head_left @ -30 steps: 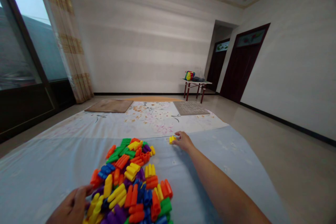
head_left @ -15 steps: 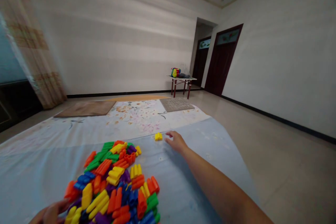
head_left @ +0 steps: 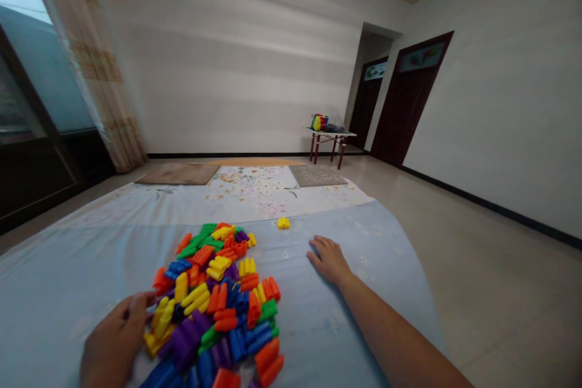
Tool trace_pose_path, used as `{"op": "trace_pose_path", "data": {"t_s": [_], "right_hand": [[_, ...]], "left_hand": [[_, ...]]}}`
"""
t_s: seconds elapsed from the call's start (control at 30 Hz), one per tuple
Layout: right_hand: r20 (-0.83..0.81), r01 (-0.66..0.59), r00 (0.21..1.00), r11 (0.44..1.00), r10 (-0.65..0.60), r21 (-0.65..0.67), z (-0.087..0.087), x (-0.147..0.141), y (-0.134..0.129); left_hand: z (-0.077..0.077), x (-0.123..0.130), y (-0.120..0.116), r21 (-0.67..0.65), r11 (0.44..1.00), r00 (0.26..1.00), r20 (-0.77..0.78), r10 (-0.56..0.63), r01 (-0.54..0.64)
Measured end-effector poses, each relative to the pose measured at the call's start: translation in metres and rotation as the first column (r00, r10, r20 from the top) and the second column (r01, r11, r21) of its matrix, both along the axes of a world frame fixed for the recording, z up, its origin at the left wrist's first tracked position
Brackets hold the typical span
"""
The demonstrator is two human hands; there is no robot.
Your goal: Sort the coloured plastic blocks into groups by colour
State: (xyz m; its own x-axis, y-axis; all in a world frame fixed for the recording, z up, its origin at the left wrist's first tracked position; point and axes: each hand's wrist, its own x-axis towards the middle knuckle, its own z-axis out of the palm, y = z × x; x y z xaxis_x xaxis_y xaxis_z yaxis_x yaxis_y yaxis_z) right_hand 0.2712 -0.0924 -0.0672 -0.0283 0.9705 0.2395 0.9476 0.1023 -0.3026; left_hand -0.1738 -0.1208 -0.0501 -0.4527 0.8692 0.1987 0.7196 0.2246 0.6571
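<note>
A heap of plastic bullet-shaped building blocks (head_left: 195, 300) in orange, yellow, green, blue and purple lies on the pale blue sheet (head_left: 309, 339). At the heap's left edge is my left hand (head_left: 116, 336), fingers curled and closed against the blocks; what they pinch is hidden. My right hand (head_left: 330, 259) rests on the sheet to the right of the heap, palm down with fingers apart, holding nothing. A single yellow block (head_left: 284, 223) lies apart from the heap, a little beyond and left of my right hand.
Behind the blue sheet lies a white floral cloth (head_left: 254, 191) with a brown mat (head_left: 179, 174) and a grey-brown mat (head_left: 318, 176). A small table (head_left: 348, 133) with a colourful bag (head_left: 319, 122) stands by the far wall. A curtain (head_left: 97, 66) hangs at left.
My right hand has drawn back from beside the lone yellow block and come down on the sheet. My left hand shows more fully at the heap's edge. The view has shifted left.
</note>
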Motion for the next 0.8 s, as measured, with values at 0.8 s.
{"op": "trace_pose_path", "data": {"t_s": [0.8], "right_hand": [[-0.581,-0.472,0.738,0.878,0.344,-0.08,0.041,-0.074,-0.038]], "left_hand": [[0.011,0.016,-0.009,0.03,0.999,0.973,0.228,0.031,-0.038]]}}
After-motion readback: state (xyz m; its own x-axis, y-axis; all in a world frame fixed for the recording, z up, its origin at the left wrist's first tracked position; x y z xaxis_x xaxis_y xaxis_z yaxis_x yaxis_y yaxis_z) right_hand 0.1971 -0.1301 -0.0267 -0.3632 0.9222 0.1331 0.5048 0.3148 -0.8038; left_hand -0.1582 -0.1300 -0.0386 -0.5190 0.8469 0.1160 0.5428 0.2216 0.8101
